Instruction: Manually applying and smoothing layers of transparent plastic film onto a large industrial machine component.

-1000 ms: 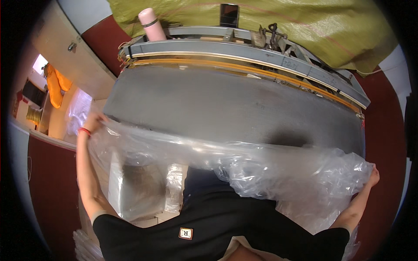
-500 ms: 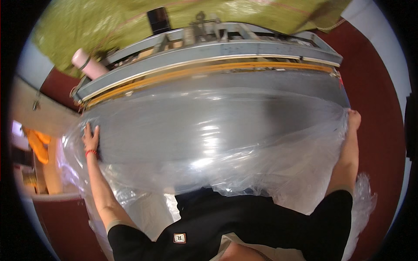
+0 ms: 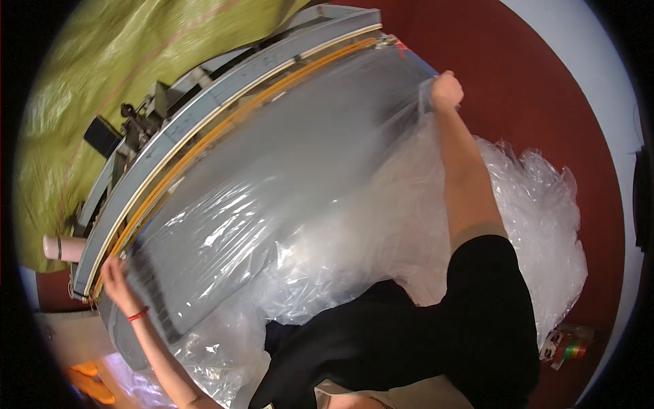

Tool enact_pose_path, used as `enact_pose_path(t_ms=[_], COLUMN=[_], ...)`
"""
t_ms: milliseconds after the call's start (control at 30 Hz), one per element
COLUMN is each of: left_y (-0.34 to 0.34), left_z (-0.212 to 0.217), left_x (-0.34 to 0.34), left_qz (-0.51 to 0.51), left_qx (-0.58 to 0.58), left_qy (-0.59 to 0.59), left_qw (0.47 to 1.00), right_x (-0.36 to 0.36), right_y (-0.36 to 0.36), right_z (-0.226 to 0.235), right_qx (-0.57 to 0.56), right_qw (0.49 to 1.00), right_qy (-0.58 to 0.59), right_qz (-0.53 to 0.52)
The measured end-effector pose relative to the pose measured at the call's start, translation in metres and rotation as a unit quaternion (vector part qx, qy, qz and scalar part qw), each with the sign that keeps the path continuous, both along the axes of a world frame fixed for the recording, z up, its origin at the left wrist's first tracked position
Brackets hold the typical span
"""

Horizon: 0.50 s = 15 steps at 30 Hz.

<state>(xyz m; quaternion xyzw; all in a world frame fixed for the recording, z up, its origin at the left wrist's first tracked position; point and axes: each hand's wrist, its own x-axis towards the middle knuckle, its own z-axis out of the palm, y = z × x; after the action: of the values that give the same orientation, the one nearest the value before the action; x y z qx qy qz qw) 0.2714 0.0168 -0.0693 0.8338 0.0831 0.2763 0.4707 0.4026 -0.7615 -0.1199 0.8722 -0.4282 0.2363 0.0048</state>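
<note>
A sheet of clear plastic film [image 3: 225, 225] is stretched over a grey flat bed and bunches in loose folds near my body. My right hand [image 3: 446, 91] is a closed fist at the far right corner, pulling a gathered edge of the film taut. On the left, my left hand [image 3: 118, 285], with a red bracelet at the wrist, rests by the film's left edge near the orange strip [image 3: 167, 184]. Its fingers look stretched out and hold nothing that I can see.
Behind the bed runs a long grey metal frame [image 3: 204, 101] with machine parts. A pink bottle [image 3: 63, 248] and a black flat object [image 3: 102, 136] are beside it. Greenish-yellow sheeting [image 3: 136, 61] lies beyond. A pile of crumpled film [image 3: 538, 225] lies on the right over dark red flooring.
The view has turned, so the machine now slants up to the right. My right hand has drawn the film toward the far corner; my left hand has moved from the film to near the orange strip.
</note>
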Motion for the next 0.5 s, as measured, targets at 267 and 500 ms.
enact_pose_path(t_ms=[267, 500], left_y=[-0.398, -0.456], left_z=[0.032, 0.027], left_x=[-0.004, -0.059], left_qz=[-0.717, -0.938], left_qx=[-0.065, 0.009], left_qy=[0.163, 0.153], left_qw=[0.674, 0.31], right_x=[-0.015, -0.016], right_y=[-0.011, -0.016], right_z=[-0.002, -0.001], right_qx=[-0.01, -0.002], right_qw=[0.999, 0.998], right_qy=[-0.048, -0.057], right_qz=[0.007, 0.014])
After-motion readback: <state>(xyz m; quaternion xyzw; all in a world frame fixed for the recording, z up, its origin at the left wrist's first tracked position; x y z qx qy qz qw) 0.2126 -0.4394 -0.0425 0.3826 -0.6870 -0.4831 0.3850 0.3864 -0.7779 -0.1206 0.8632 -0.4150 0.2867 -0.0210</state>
